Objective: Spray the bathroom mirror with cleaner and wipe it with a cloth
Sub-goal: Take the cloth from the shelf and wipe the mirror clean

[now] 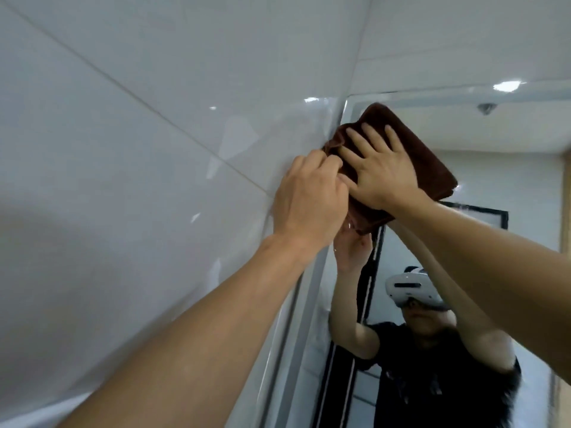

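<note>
- My right hand (381, 171) lies flat on a folded dark brown cloth (429, 168), fingers spread and straight, pressing it against the mirror (509, 168) near its upper left corner.
- My left hand (309, 196) is at the cloth's left edge, fingers curled; thumb and fingertips pinch a bunched fold of the cloth where the mirror meets the wall.
- The cloth sits high on the glass, tilted, with one corner close under the mirror's top edge and its lower end hidden behind my hands.
- Both my forearms reach up from the bottom of the view, the left from the lower left, the right from the right side.
- The mirror's pale frame (306, 304) runs down along its left edge, just beside the glossy white wall tiles (139, 149).
- Grout lines cross the tiles on a slant, and small bright glints show on their surface.
- In the glass I see my own reflection: raised arms, a black short-sleeved top (438, 381), and a white headset (411, 288) worn over the eyes.
- Also reflected are a dark door frame (374, 273) behind me, a pale ceiling with a small round fitting (485, 108), and a bright light patch (508, 85) near the top edge.
- No spray bottle shows in this view.
</note>
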`<state>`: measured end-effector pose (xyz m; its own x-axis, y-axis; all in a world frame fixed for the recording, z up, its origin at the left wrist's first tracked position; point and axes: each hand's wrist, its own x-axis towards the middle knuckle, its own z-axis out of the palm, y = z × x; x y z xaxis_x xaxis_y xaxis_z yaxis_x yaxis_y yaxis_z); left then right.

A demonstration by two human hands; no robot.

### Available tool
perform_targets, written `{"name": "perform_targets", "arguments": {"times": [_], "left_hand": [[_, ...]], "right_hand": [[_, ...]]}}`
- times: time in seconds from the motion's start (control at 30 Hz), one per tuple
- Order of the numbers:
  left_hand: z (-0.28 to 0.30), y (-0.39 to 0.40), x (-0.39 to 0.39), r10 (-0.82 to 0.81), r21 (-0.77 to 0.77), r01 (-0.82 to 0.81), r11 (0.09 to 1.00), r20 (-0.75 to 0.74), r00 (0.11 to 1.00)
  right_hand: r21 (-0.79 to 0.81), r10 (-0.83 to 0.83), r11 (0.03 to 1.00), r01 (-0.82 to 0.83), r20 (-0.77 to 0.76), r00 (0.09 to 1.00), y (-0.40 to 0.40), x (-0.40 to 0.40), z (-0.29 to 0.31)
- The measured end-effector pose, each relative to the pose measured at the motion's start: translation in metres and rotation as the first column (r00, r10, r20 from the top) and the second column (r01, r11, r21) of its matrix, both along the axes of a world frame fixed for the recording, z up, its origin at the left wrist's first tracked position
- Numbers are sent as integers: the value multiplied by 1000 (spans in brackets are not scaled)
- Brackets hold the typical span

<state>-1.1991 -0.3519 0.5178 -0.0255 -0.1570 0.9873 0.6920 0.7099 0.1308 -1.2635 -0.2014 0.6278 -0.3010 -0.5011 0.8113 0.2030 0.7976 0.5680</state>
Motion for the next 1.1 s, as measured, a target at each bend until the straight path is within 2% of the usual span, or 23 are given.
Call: {"name": "perform_targets", "arguments": {"times": [0.27,0.37,0.43,0.57,0.67,0.8,0.87,1.0,1.1], "left_hand": [[-81,12,1,-60,25,57,998,116,991],[-124,16,8,-75,5,75,997,200,977],[-157,16,13,-95,1,98,995,251,963],[-217,17,17,-89,-39,109,993,342,936],[-236,22,16,-47,-86,87,992,391,919],[-223,27,10,40,-136,14,991,387,921],[-212,29,6,63,-152,-6,988,375,925],[-203,21,-10,43,-145,14,989,383,923],[-217,14,-15,-40,-96,80,992,367,929]], "right_hand": [[18,100,994,-105,175,980,7,13,-200],[54,92,992,-113,296,951,17,20,-274],[100,49,991,-89,344,938,30,28,-302],[172,-18,984,-45,349,937,57,47,-290],[176,-42,984,-3,256,966,89,67,-232],[28,-77,997,75,78,994,121,87,-128],[-64,-90,994,92,32,995,124,89,-101],[-156,-62,986,59,-15,998,112,85,-114],[-146,-44,988,50,40,998,93,81,-167]]}}
